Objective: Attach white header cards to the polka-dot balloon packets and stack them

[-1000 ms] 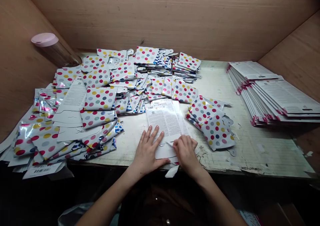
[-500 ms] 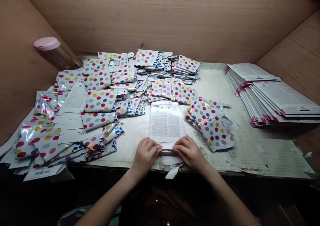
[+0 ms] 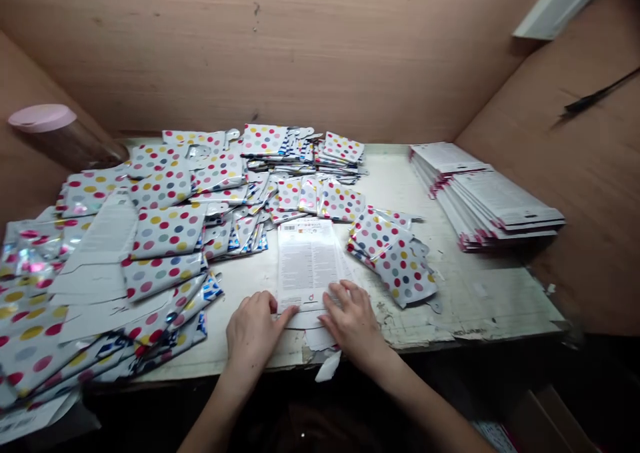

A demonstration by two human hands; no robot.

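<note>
While the loosely curled left hand touches its thumb to the lower edge of a printed paper card, the right hand lies with fingers spread on the card's lower right corner. The card lies flat near the front of the tabletop, between a large heap of polka-dot foil packets and a smaller pile. Stacked printed cards sit farther right.
</note>
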